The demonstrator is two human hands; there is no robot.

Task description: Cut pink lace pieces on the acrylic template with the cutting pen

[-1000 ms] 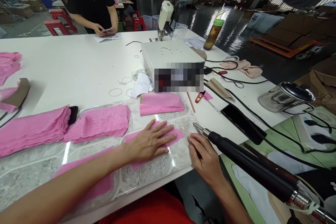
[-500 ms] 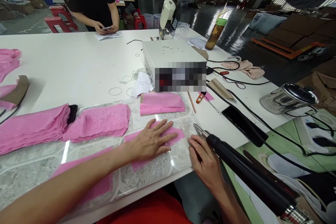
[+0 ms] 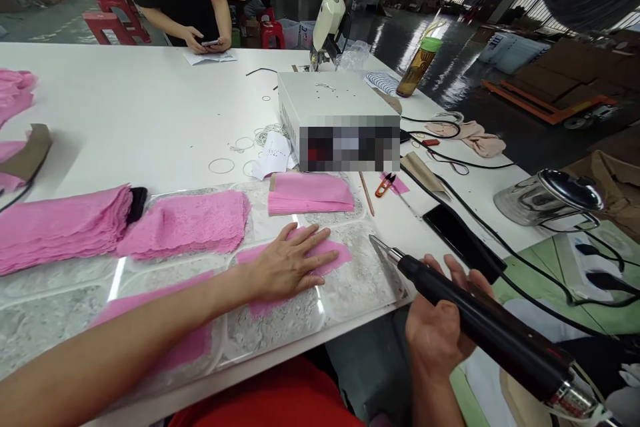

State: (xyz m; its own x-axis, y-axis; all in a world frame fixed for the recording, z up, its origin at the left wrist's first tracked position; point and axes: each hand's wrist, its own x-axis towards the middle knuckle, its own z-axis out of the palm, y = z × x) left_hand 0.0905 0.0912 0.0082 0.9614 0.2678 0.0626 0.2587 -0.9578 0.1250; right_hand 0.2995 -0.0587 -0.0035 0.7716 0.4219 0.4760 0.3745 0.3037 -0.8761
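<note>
My left hand (image 3: 286, 265) lies flat with fingers spread on a pink fabric piece (image 3: 336, 257), pressing it against the clear mat (image 3: 350, 293). To its right, my right hand (image 3: 443, 327) is turned palm up round the handle of a black handheld cutter (image 3: 480, 317). The thumb is on the near side and the fingertips show past the far side. The cutter's pointed metal blade aims left, above the mat. Another pink piece (image 3: 193, 340) lies partly hidden beneath my left forearm. Beyond my left hand sits a folded pink stack (image 3: 311, 193).
Scalloped pink stacks (image 3: 185, 223) lie left. A pale metal box (image 3: 335, 95) stands behind the mat. Orange snips (image 3: 385, 185), a black phone (image 3: 463, 240), cables and a lidded glass jug (image 3: 525, 200) are at right. Across the table, a person (image 3: 180, 0) holds a phone.
My right hand has moved right from the mat's edge and come round the cutter's handle. The cutter has shifted slightly. My left hand stays on the pink fabric piece.
</note>
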